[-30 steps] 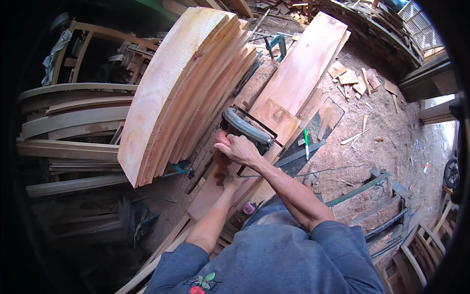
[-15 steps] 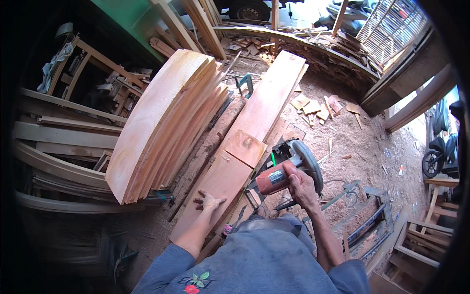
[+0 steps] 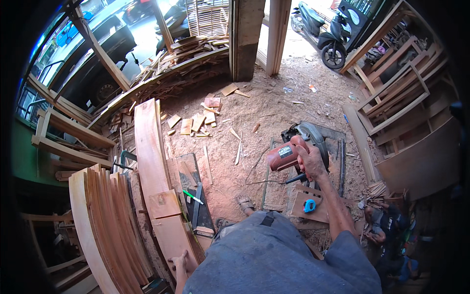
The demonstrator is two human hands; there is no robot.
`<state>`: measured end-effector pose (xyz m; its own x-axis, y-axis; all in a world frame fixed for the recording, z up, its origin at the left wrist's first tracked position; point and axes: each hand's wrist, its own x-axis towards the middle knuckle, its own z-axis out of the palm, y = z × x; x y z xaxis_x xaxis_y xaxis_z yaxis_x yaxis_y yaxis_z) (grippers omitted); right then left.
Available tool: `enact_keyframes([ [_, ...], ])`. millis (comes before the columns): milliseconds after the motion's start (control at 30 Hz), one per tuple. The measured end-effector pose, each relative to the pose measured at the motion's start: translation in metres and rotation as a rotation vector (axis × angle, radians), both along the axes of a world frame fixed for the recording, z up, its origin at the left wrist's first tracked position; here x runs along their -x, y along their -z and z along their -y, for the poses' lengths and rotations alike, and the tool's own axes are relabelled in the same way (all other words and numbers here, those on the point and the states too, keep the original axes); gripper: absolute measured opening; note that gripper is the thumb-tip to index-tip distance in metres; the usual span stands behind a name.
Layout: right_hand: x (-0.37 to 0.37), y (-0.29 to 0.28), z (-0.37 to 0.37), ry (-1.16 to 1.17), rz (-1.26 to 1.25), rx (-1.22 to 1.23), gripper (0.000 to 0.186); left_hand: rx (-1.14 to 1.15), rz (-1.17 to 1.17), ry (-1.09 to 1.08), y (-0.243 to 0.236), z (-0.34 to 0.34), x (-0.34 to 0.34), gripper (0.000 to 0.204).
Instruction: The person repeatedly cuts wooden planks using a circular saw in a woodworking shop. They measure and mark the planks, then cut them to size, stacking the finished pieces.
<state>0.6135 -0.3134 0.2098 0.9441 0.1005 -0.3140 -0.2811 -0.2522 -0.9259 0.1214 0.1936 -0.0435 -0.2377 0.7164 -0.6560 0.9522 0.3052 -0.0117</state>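
Note:
My right hand [image 3: 309, 159] is wrapped round the handle of a circular saw [image 3: 283, 156] with a reddish motor housing and a grey blade guard. The saw is held up off the board, over the right side of the work area. At the lower left, my left hand [image 3: 180, 262] rests on the near end of a long pale plank [image 3: 149, 132], its fingers apart. Across that plank lies a short square board piece [image 3: 164, 204], with a dark line along its near edge. Right of the plank, a green-and-white marker [image 3: 192, 197] lies beside a dark metal strip [image 3: 197, 206].
Curved thick boards [image 3: 105, 225] stand stacked at the left. A blue tape measure [image 3: 309, 206] sits on a wood piece at right. Offcuts [image 3: 198, 122] and sawdust cover the floor. Wooden frames [image 3: 396, 103] lean at far right; a scooter [image 3: 334, 46] stands beyond the posts.
The view has swung to the right, bringing the scooter and tape measure into sight. My right hand has carried the saw rightward, away from the plank. My left hand stays on the plank.

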Motion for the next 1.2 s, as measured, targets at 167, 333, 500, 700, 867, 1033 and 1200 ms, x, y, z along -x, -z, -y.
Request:
enact_keyframes([
  [167,-0.032,0.024,0.096,-0.213,0.275,0.624,0.044,-0.018,0.018,-0.014,0.007,-0.002,-0.002,0.158],
  [333,-0.049,0.044,0.154,-0.582,0.011,1.239,0.051,-0.018,0.031,0.002,0.021,-0.009,0.011,0.158],
  [500,-0.042,0.088,0.177,-0.829,-0.222,1.389,0.054,-0.015,0.052,0.023,0.035,-0.015,0.025,0.157],
  [700,0.008,0.151,0.179,-0.739,-0.275,1.397,0.042,-0.028,-0.003,0.008,0.029,-0.007,0.021,0.157],
  [867,0.033,0.206,0.179,-0.683,-0.035,1.348,0.022,-0.037,-0.025,0.028,0.023,0.000,0.006,0.159],
  [1033,0.041,0.232,0.191,-0.632,0.004,1.374,0.023,-0.050,-0.072,0.059,0.029,-0.004,0.003,0.161],
  [1200,0.041,0.233,0.187,-0.620,-0.020,1.425,0.027,-0.045,-0.009,0.109,0.025,-0.006,0.017,0.163],
])
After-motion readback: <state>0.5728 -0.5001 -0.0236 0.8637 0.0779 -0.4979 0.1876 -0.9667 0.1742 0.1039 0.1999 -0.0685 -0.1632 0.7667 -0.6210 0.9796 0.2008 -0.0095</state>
